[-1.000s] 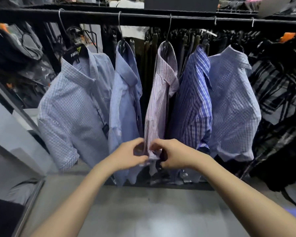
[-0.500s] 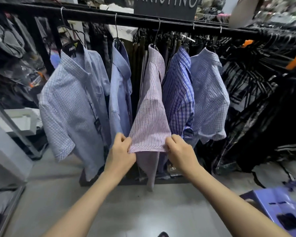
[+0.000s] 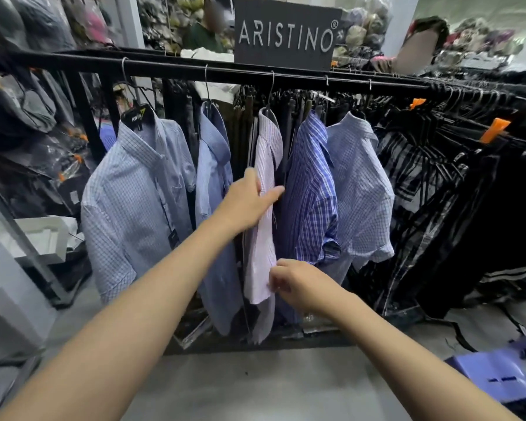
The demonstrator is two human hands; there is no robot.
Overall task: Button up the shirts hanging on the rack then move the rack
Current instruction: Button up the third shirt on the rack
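Observation:
Several short-sleeved shirts hang from the black rack rail [image 3: 170, 66]. The pale pink striped shirt [image 3: 263, 238] hangs in the middle, edge-on to me. My left hand [image 3: 248, 200] lies flat against its front at mid-height, fingers stretched out toward the blue striped shirt [image 3: 312, 192]. My right hand [image 3: 298, 282] pinches the pink shirt's lower edge near the hem. A light blue checked shirt [image 3: 134, 202] and a plain blue shirt [image 3: 213, 165] hang to the left. Another pale checked shirt [image 3: 362, 189] hangs to the right.
A dark "ARISTINO" sign [image 3: 286, 34] stands on the rail. Dark garments on hangers with orange clips [image 3: 494, 129] crowd the rack's right end. A purple plastic stool [image 3: 498, 372] sits on the grey floor at lower right. A person in green [image 3: 202, 36] stands behind the rack.
My left hand let go of the pink shirt's hem and rose to its mid-front. My right hand stays low on the edge. The view tilted up, showing the sign.

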